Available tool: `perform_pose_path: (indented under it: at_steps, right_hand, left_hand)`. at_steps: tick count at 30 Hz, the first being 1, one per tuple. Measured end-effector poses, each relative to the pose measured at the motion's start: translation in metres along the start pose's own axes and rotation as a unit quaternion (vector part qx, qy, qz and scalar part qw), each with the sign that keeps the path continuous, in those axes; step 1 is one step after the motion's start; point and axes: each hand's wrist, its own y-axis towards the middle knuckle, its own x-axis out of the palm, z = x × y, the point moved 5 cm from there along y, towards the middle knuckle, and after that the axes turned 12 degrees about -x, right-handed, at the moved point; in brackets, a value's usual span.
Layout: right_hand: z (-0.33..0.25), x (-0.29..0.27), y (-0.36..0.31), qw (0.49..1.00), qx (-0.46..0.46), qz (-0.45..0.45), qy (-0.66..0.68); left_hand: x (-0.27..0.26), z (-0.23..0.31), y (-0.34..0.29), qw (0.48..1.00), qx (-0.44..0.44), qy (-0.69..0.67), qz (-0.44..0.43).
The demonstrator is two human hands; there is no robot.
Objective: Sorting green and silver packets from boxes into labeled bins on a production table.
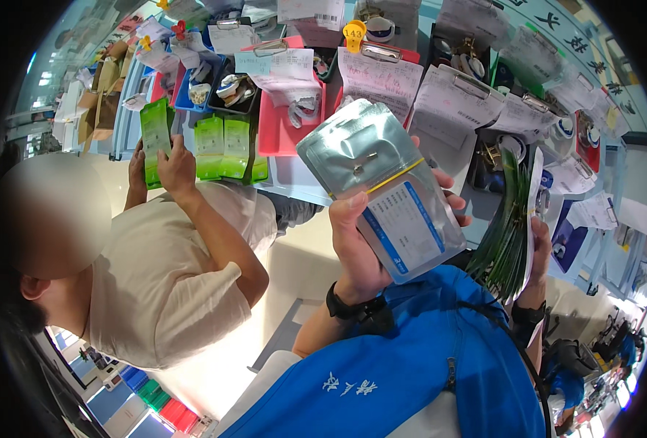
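My left hand is closed around silver and clear pouches held by a yellow rubber band. The pouches face up, with a blue and white label on the lower part and small metallic pieces showing in the upper part. To the right, my right hand grips a thick fanned stack of dark green pouches, seen edge-on, with a white sheet along its right side. Most of that hand's fingers are hidden behind the stack and sheet.
At left a person in a pale shirt holds a green pouch; more green pouches lie beside it. Trays, including a red one, fill the bench with dental models and clipped papers.
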Motion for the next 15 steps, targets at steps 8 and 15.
perform_pose_path:
  at_steps: [8, 15]
  right_hand:
    - [-0.007, -0.021, -0.007, 0.998, -0.018, -0.047, -0.037]
    - [0.004, -0.026, -0.008, 0.998, 0.01, -0.048, -0.048]
  left_hand:
    - [0.002, -0.002, -0.001, 0.999, -0.038, -0.006, 0.006]
    - [-0.059, -0.04, 0.003, 0.975, -0.126, 0.168, 0.069]
